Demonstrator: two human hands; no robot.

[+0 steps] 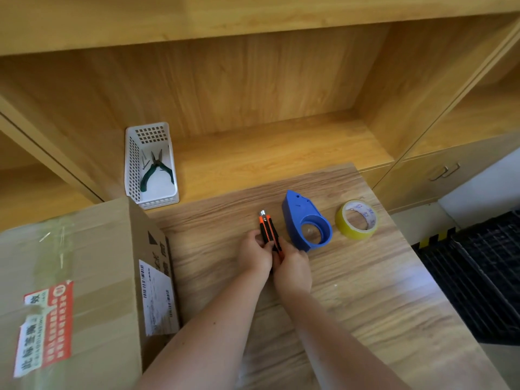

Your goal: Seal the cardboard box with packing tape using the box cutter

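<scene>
Nearest the camera, two bare forearms are reaching out over a wood-grain worktop (365, 291). The left hand (254, 253) and right hand (292, 267) are meeting at mid-worktop, both pinching the lower end of an orange-and-black box cutter (268, 228), whose metal tip is pointing toward the far edge. At the worktop's left edge a cardboard box (84, 277) is standing, its top flaps closed and carrying glossy tape and a red-and-white label, with a shipping label on its side. Just right of the cutter a blue tape dispenser (305, 220) is lying, and a roll of yellowish packing tape (357, 220) is lying flat near the right edge. Beyond the far edge, wooden shelving (267, 94) is filling the wall; a white basket (133, 164) on its shelf is holding green-handled pliers (156, 171). A black crate (478, 277) is sitting on the floor at right.
</scene>
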